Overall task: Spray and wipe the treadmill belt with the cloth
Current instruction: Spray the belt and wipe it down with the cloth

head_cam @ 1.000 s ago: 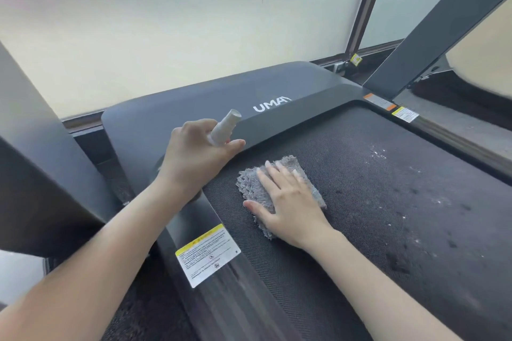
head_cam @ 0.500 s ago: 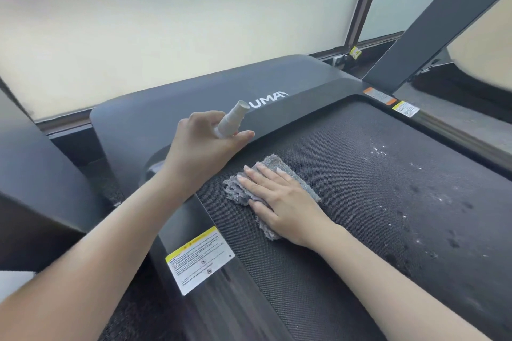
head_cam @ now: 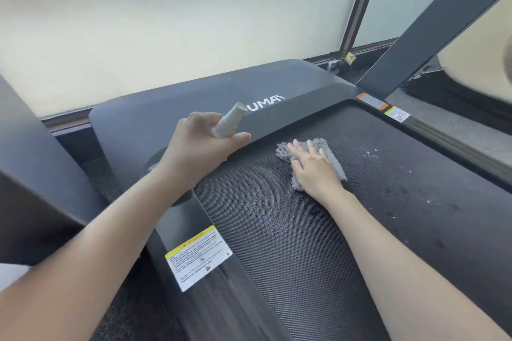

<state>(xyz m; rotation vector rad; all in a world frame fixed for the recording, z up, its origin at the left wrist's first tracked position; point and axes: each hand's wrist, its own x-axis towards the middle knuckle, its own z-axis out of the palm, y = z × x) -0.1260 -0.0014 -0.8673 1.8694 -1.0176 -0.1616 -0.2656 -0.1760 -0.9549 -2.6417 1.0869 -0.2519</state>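
Where the frosted window (head_cam: 166, 22) runs beyond the far end of the treadmill belt (head_cam: 304, 243), the dark textured belt fills the lower right of the view. A grey motor cover (head_cam: 166, 108) printed with white letters curves across the belt's far end. One dark upright (head_cam: 432, 22) rises from the belt's far right corner and another (head_cam: 33, 160) stands off its left side. A wood-grain side rail (head_cam: 221, 299) borders the belt's left edge and carries a white and yellow warning label (head_cam: 198, 256); two smaller labels (head_cam: 397, 113) sit at the belt's far right corner. The right hand (head_cam: 313, 166) lies flat on the belt near its far end, its fingers (head_cam: 310, 148) straight and slightly spread, pressing a grey cloth (head_cam: 282, 152) that lies bunched on the belt beneath the palm. The left hand (head_cam: 199, 147) is over the belt's far left corner, at the edge of the motor cover, its fingers (head_cam: 202, 119) curled round a small white spray bottle (head_cam: 228, 120) whose top tilts away toward the cover. A paler patch (head_cam: 266, 207) shows on the belt just near of the cloth. White specks (head_cam: 370, 152) and dark spots (head_cam: 401, 189) dot the belt's right side.
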